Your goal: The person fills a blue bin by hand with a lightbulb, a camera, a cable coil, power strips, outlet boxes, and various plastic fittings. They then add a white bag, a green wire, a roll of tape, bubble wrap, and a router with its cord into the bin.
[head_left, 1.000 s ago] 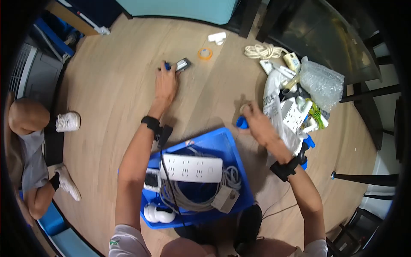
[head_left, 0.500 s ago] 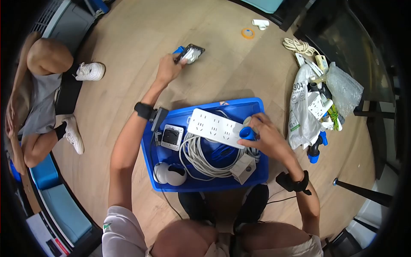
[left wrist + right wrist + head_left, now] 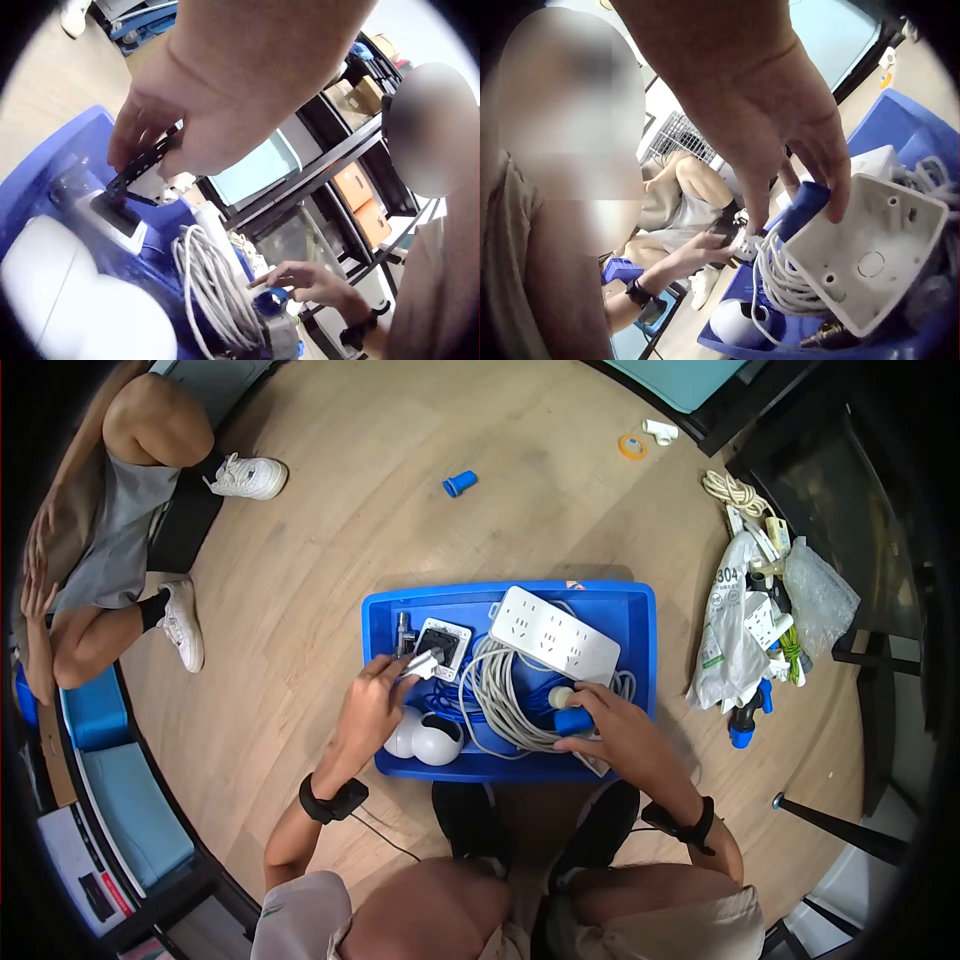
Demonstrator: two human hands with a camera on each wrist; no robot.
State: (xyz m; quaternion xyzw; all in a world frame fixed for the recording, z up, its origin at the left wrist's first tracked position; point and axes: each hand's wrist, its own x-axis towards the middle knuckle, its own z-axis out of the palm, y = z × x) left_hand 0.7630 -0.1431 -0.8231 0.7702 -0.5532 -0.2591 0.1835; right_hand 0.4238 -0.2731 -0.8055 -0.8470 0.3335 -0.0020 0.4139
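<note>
Above the left end of the blue tray (image 3: pixel 510 594), my left hand (image 3: pixel 362 720) pinches a small flat black-and-white item (image 3: pixel 426 663); its dark edge (image 3: pixel 139 171) shows between thumb and fingers in the left wrist view. My right hand (image 3: pixel 632 738) grips a blue fitting (image 3: pixel 573 721) with an off-white round piece beside it, over the tray's right part. Inside the tray lie a white power strip (image 3: pixel 555 635), coiled grey cable (image 3: pixel 503 695), a white socket box (image 3: pixel 455 637), a metal fitting (image 3: pixel 403 632) and a rounded white device (image 3: pixel 436 741). An open white box (image 3: pixel 870 251) is under my right hand.
Another blue fitting (image 3: pixel 460 483) lies on the floor beyond the tray. Orange tape (image 3: pixel 632 447) and a white pipe tee (image 3: pixel 660 431) are farther right. A pile with a white bag (image 3: pixel 728 630) stands right; a seated person's shoe (image 3: pixel 250 477) is left.
My left hand has lifted the flat item from the floor and brought it back over the tray, while a blue fitting stayed on the floor. My right hand has moved left over the tray with its blue fitting.
</note>
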